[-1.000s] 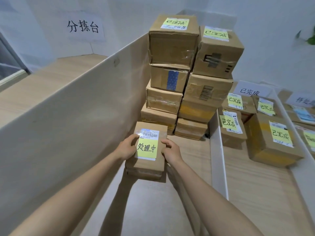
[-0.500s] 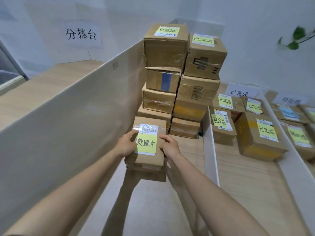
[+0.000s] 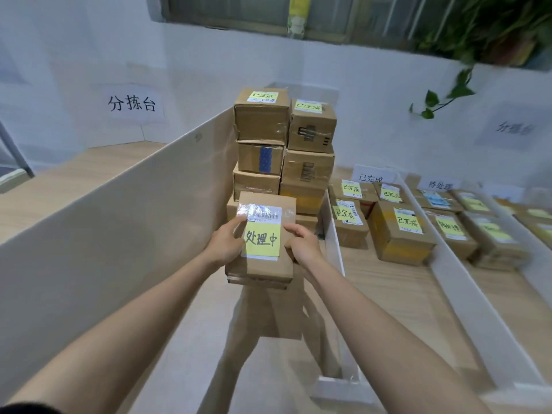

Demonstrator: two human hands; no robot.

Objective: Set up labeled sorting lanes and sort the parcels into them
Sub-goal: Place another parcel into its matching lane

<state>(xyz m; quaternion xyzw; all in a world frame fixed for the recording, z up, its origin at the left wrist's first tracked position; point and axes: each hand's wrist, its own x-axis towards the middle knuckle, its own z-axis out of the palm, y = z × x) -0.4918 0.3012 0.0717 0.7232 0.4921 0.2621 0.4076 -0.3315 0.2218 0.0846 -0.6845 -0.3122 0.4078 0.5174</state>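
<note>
We grip a parcel (image 3: pixel 260 268), left hand (image 3: pixel 224 245) and right hand (image 3: pixel 302 245) on its sides; nudging the tall stack (image 3: pixel 285 150) at the far edge of the worktop (image 3: pixel 185 354) could topple it.

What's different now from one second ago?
The parcel rose a little against the box stack. The left hand and right hand keep gripping its sides. The box stack and the lane boxes stayed put.
</note>
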